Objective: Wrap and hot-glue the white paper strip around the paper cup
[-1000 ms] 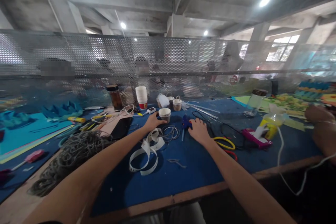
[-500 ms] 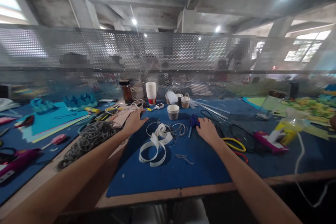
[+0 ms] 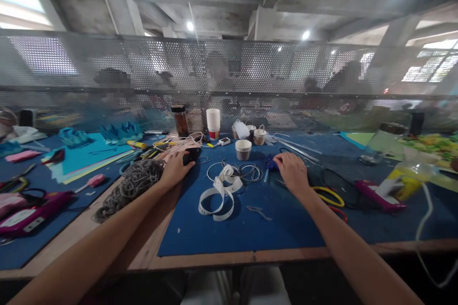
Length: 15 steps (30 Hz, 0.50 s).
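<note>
My left hand (image 3: pixel 176 170) is curled round a rounded black object (image 3: pixel 192 155) whose kind I cannot make out. Beside its wrist lies a tangled heap of grey cord (image 3: pixel 138 183). My right hand (image 3: pixel 292 170) has its fingers bent together at a small dark blue tool (image 3: pixel 272 162). A thin dark piece sticks out under the palm; what the fingers grip is hidden. Between the hands, a curled white paper strip (image 3: pixel 216 200) rests on the blue mat (image 3: pixel 243 238). Loops of thin grey wire (image 3: pixel 252 171) lie behind the strip, and a small paper cup (image 3: pixel 244 150) stands farther back.
Stacked paper cups (image 3: pixel 213 121), a brown jar (image 3: pixel 180 121) and small pails (image 3: pixel 260 137) line the back by a perforated screen (image 3: pixel 143 62). Clear sticks (image 3: pixel 296 147), yellow cable (image 3: pixel 329 198) and a magenta power strip (image 3: pixel 379 196) lie right. Teal sheets (image 3: pixel 89 159) lie left.
The view has shifted slightly, so the table appears farther right. My left hand has closed round the black object. The right hand's fingers have drawn together beside the blue tool.
</note>
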Each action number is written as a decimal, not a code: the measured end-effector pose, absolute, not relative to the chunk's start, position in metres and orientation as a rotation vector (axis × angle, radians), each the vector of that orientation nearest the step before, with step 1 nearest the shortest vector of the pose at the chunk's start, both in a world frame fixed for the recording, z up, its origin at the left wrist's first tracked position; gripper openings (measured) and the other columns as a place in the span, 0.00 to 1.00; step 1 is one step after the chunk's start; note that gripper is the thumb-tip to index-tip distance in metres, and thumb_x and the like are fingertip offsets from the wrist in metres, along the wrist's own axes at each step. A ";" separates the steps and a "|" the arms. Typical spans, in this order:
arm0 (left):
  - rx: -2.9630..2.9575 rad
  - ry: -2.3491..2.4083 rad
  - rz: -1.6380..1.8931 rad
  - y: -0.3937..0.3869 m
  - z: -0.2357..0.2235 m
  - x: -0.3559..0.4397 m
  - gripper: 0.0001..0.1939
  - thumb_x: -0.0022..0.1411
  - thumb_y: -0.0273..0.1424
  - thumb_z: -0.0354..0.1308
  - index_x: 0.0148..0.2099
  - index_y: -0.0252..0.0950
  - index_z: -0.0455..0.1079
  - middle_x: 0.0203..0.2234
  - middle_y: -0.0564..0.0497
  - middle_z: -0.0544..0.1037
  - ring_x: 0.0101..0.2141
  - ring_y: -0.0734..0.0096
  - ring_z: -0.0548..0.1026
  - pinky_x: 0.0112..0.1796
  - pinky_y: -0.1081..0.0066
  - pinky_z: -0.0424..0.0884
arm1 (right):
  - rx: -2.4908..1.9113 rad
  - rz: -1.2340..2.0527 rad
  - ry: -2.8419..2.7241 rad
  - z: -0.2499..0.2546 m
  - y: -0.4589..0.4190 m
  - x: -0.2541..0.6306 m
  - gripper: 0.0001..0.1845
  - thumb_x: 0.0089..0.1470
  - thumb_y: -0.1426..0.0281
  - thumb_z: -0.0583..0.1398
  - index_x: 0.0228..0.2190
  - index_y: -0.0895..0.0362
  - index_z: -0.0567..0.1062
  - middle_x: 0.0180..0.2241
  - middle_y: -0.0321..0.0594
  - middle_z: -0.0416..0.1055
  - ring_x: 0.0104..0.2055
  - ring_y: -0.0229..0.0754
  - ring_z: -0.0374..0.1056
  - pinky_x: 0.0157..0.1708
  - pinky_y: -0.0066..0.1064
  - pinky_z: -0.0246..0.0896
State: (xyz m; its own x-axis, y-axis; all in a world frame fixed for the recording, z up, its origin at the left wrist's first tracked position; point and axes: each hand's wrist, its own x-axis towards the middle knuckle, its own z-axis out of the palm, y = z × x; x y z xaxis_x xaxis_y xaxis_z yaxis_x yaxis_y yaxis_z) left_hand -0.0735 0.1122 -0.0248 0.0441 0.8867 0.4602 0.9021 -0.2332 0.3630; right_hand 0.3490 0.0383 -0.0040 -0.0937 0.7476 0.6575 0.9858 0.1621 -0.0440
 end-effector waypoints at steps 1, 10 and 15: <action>-2.260 -1.922 -0.971 0.111 -0.024 -0.072 0.26 0.59 0.44 0.57 0.54 0.34 0.68 0.54 0.37 0.72 0.58 0.43 0.65 0.58 0.49 0.59 | -1.620 -0.569 -1.896 -0.004 0.038 0.349 0.08 0.65 0.67 0.57 0.36 0.55 0.74 0.37 0.41 0.76 0.43 0.46 0.70 0.45 0.33 0.55; -2.752 -1.646 -1.000 0.056 0.008 -0.027 0.23 0.63 0.47 0.54 0.55 0.40 0.71 0.53 0.45 0.75 0.54 0.56 0.72 0.56 0.60 0.66 | -1.598 -0.561 -1.862 -0.006 0.036 0.345 0.23 0.69 0.60 0.50 0.27 0.57 0.73 0.30 0.43 0.76 0.36 0.45 0.71 0.39 0.33 0.52; -3.196 -1.292 -0.794 0.018 0.006 -0.002 0.23 0.54 0.38 0.64 0.54 0.43 0.73 0.53 0.47 0.76 0.55 0.54 0.71 0.55 0.60 0.67 | -1.587 -0.496 -1.892 -0.001 0.030 0.341 0.21 0.70 0.61 0.48 0.35 0.57 0.75 0.36 0.46 0.76 0.41 0.46 0.70 0.42 0.33 0.53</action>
